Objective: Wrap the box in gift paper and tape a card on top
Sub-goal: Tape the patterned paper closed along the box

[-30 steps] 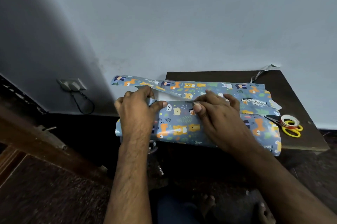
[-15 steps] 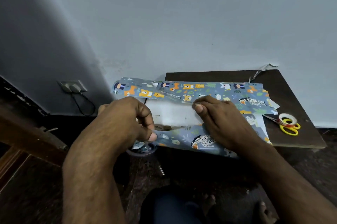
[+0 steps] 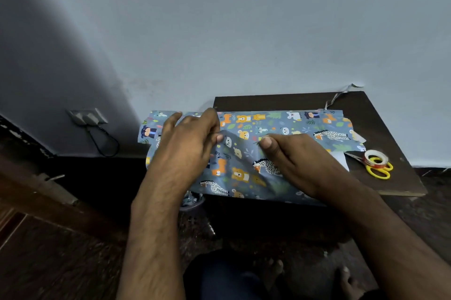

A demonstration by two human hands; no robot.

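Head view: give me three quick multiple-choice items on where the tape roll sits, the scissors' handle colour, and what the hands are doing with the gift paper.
1. Where is the tape roll?
A. on the scissors at the table's right
B. on the floor
C. in the left hand

2. What colour are the scissors' handles?
A. red
B. yellow
C. black

3. What are both hands doing?
A. hanging idle
B. cutting
C. holding the gift paper

Key: 1 A, the roll lies over the scissors on the table. 2 B, both loops are yellow. 3 C, the left hand and right hand grip the gift paper.
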